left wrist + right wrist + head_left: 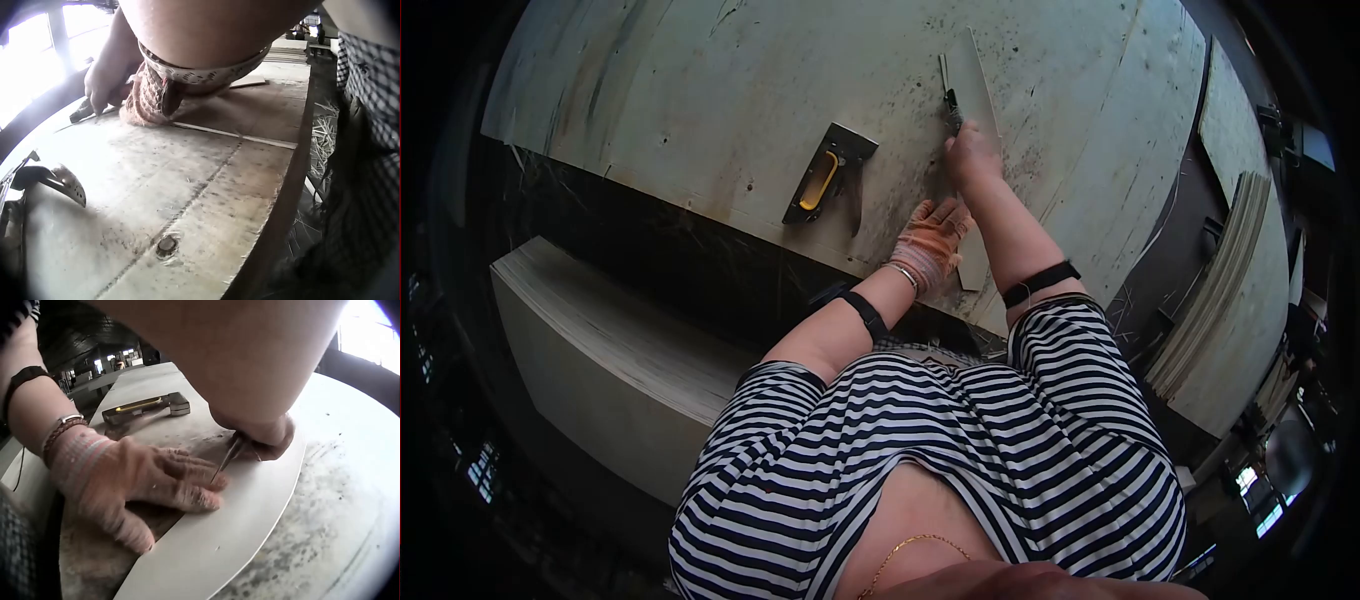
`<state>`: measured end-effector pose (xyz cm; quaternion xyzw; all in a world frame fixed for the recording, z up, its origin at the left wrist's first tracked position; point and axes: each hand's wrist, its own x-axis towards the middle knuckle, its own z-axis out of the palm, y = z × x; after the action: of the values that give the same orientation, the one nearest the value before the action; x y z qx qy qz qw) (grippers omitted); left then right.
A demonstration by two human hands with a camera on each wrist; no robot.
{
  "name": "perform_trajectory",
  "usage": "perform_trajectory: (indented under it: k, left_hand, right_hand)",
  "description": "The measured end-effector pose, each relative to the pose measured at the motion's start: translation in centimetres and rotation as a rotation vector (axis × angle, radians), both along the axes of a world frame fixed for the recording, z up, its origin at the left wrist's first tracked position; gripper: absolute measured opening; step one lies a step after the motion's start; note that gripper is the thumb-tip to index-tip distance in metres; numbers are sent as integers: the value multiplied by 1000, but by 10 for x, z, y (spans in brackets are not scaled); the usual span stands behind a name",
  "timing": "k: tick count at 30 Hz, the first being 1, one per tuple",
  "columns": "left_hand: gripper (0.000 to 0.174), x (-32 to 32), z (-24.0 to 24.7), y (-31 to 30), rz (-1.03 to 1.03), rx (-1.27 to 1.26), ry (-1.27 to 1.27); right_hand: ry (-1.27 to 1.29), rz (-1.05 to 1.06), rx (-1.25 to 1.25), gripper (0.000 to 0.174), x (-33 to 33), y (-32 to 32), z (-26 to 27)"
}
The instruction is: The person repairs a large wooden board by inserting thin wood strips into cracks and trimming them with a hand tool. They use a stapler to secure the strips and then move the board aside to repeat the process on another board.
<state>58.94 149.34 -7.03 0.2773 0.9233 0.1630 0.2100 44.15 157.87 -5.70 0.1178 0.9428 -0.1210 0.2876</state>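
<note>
My left hand (933,245), in an orange-and-white glove, lies with fingers spread, pressing on a thin pale strip (215,547) on the wooden sheet (700,110). Just beyond it, my bare right hand (974,155) curls round a dark-handled knife (953,108). The right wrist view shows a narrow pointed blade (229,456) coming out of the right hand (272,436), close to the gloved fingertips (206,499). From the left wrist, the glove (147,103) appears beside the strip's thin edge (269,142); the palm is hidden.
A tool with a yellow-lined handle (820,182) lies on the sheet, left of the hands. Stacked thin boards stand at the lower left (600,350) and on the right (1225,290). The sheet's near edge runs close to the body.
</note>
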Motion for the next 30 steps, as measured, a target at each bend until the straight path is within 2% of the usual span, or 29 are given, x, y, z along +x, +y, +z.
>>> perform_trajectory:
  k: [1, 2, 4, 5, 7, 9, 10, 11, 13, 15, 17, 18, 19, 21, 22, 24, 25, 26, 28, 29, 30]
  left_hand:
    - [57, 1, -3, -4, -5, 27, 118]
    - [57, -5, -7, -7, -9, 28, 120]
    - [43, -24, -11, -17, -116, 169, 65]
    - [33, -29, -8, -27, -62, 241, 223]
    - [34, -70, 20, -33, 107, -9, -63]
    - [35, -117, 16, -45, 312, 31, 270]
    - [37, -146, 16, -44, 371, -69, 362]
    - [36, -173, 12, -50, 389, -96, 460]
    - [32, -217, 15, -52, 408, -431, 103]
    - [28, -220, 18, -57, 194, -524, 161]
    - [22, -213, 16, -53, 219, -577, 188]
    - [22, -209, 9, -52, 278, -574, 176]
    - [22, -203, 7, -49, 338, -570, 165]
    - [27, -183, -1, -43, 449, -396, -27]
    - [30, -173, 0, -33, 509, -266, -117]
    - [28, -124, -6, -7, 585, 160, -230]
    - [28, -93, -18, 8, 655, 391, -298]
    - [30, -61, -6, 31, 673, 587, -402]
    - [30, -9, -6, 65, 761, 755, -795]
    - [29, 14, -7, 85, 788, 807, -871]
    - [29, 38, -6, 101, 818, 854, -950]
  right_hand:
    - [-17, 4, -12, 42, 20, 6, -2]
    - [-34, 9, -25, 43, 35, 12, -5]
    - [-53, 8, -32, 42, 50, 17, 5]
    - [-69, 11, -40, 41, 52, 18, 7]
    - [-65, -4, -56, 41, 52, 19, 6]
    - [-60, -22, -67, 40, 51, 21, 1]
    - [-24, -18, -91, 40, 51, 23, -3]
    - [9, -18, -112, 39, 55, 26, -7]
    - [87, -42, -167, 40, 66, 35, -19]
    - [167, -72, -223, 40, 84, 44, -22]
    - [390, -236, -463, 39, 114, 51, -21]
    - [389, -273, -454, 39, 128, 55, -21]
    - [403, -352, -557, 36, 145, 60, -24]
    - [405, -550, -772, 29, 179, 70, -29]
    - [412, -586, -761, 29, 191, 75, -24]
    - [258, -908, -1042, 27, 219, 84, -12]
    - [236, -956, -1054, 26, 231, 88, -7]
    - [242, -983, -1049, 26, 242, 94, 2]
    - [134, -1236, -1309, 25, 260, 104, 22]
    - [152, -1251, -1317, 25, 270, 110, 24]
    - [141, -1367, -1434, 26, 284, 117, 25]
